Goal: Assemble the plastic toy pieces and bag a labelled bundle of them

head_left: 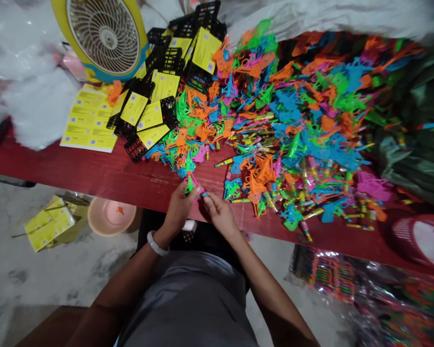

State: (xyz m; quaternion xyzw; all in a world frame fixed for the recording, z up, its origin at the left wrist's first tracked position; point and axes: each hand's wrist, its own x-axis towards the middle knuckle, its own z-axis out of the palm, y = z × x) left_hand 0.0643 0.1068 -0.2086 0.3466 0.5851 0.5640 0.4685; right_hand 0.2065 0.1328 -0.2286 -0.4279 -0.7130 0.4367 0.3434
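Note:
My left hand [180, 205] is closed around a green plastic toy piece [190, 185] and a pink one [197, 183], held just over the table's front edge. Beside it, my right hand [219, 212] is closed in a pinch, its fingertips on a small blue-tipped piece [204, 194] that meets the pink part. How these parts join is too small to make out. Right beyond my hands lies a heap of pistol-shaped plastic toys [289, 111] in orange, green, blue and pink. Thin yellow-banded tubes [255, 144] are mixed among them.
Black plastic racks with yellow cards [162, 86] pile up behind the left side, near a yellow fan [108, 38] and a card sheet [88, 120]. A basin [94, 217] stands on the floor. At right are a red basket [401, 233] and bagged toys [332, 274] below the red table [130, 180].

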